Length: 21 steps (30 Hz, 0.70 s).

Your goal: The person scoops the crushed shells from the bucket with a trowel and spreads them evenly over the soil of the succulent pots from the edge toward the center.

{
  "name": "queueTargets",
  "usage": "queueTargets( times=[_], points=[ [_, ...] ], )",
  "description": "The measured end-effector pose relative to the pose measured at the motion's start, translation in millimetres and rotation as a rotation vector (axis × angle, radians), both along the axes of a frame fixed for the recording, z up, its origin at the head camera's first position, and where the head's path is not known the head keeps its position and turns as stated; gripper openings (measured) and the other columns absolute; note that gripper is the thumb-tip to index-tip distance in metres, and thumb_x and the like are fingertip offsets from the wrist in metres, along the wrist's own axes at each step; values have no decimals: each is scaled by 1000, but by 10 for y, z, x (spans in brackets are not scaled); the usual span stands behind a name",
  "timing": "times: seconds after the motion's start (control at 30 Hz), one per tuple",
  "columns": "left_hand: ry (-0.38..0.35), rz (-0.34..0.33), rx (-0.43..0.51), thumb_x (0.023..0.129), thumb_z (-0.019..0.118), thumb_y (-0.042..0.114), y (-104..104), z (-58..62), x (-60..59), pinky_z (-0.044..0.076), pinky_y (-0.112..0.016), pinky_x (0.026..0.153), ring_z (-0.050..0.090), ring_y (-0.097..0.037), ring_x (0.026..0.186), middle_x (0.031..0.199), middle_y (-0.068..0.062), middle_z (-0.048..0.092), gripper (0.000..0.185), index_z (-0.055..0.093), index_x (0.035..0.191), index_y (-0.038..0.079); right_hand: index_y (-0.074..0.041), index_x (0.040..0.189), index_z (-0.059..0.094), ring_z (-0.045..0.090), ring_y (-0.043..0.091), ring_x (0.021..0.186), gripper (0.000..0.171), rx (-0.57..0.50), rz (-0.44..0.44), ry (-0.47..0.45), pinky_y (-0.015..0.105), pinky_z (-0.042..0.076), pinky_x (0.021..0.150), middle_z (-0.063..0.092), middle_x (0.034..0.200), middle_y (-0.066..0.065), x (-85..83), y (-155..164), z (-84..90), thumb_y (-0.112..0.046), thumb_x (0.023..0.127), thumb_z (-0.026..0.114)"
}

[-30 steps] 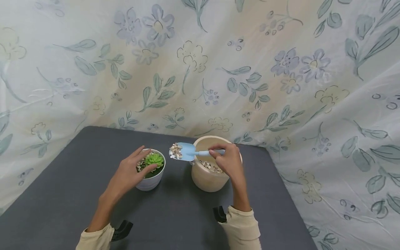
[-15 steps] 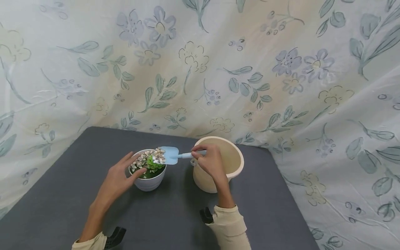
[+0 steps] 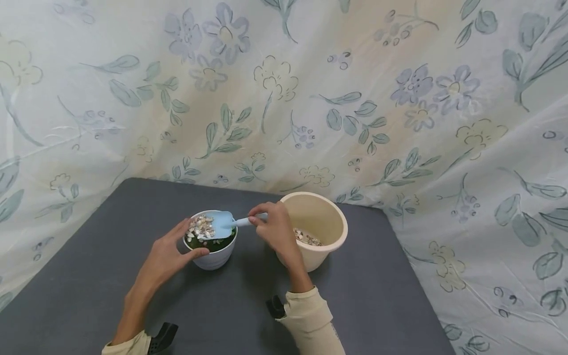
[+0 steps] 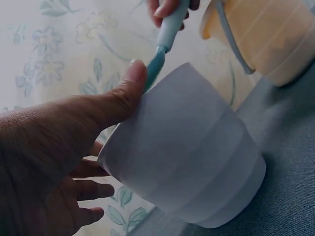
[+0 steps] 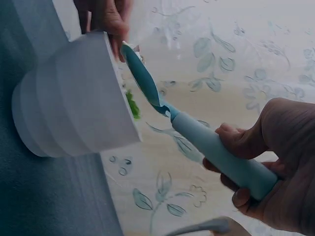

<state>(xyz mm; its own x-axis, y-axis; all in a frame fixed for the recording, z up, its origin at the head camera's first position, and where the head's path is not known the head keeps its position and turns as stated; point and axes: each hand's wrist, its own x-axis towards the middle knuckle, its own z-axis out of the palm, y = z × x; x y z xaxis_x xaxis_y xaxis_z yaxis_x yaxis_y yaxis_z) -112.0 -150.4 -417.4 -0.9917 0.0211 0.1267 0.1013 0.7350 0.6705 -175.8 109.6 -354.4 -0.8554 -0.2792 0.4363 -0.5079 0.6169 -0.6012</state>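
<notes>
My right hand [image 3: 276, 230] grips the handle of a light blue trowel [image 3: 225, 225], thumb on top in the right wrist view. Its blade, loaded with small pale and brown pebbles [image 3: 201, 227], is tilted down over a white ribbed flower pot [image 3: 212, 260]. Most of the green succulent [image 5: 132, 104] in the pot is hidden beneath the blade. On the pot's left side, my left hand [image 3: 165, 256] lies around the rim; its thumb [image 4: 129, 91] extends along the rim, and the other fingers spread loosely beyond it.
Just right of the pot stands a cream bucket [image 3: 335, 245] with a grey handle [image 4: 231, 39]; more pebbles [image 3: 307, 238] lie in its bottom. Both stand on a dark grey table [image 3: 377, 305]. A flower-printed cloth [image 3: 275, 123] hangs behind.
The right hand has carried the loaded trowel left from beside the bucket to over the pot, and the blade now tips downward. The left hand has settled slightly lower at the pot's rim.
</notes>
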Motion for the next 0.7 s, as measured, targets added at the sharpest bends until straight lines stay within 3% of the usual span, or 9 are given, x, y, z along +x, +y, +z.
queueTargets(
  times=[0.2,0.4,0.53,0.7],
  points=[
    [-29,21,8,85,80,61,-14,-13,-9,35,-72,116,33,-55,152,169,-28,29,115,23,166,2,-11,92,83,50,21,85,7,184,69,282,31,46,76,73,87,4,12,-167,-78,-5,90,80],
    [-20,23,17,85,80,60,-17,-22,-25,38,-72,114,35,-55,151,167,-29,32,113,25,165,3,-14,92,82,56,21,91,9,308,6,608,33,50,81,72,92,2,45,-175,-55,-6,89,81],
    [-22,23,24,85,81,60,-36,-21,-32,38,-72,114,35,-55,151,167,-28,32,113,25,166,3,-13,94,82,60,23,99,15,337,21,730,36,54,85,74,99,5,63,-142,-13,0,90,77],
    [-48,15,40,85,81,60,-71,-5,-37,37,-72,114,33,-55,152,168,-27,30,114,22,167,6,-13,93,80,62,26,104,27,339,59,831,37,56,88,76,104,7,75,-107,15,11,84,71]
  ],
)
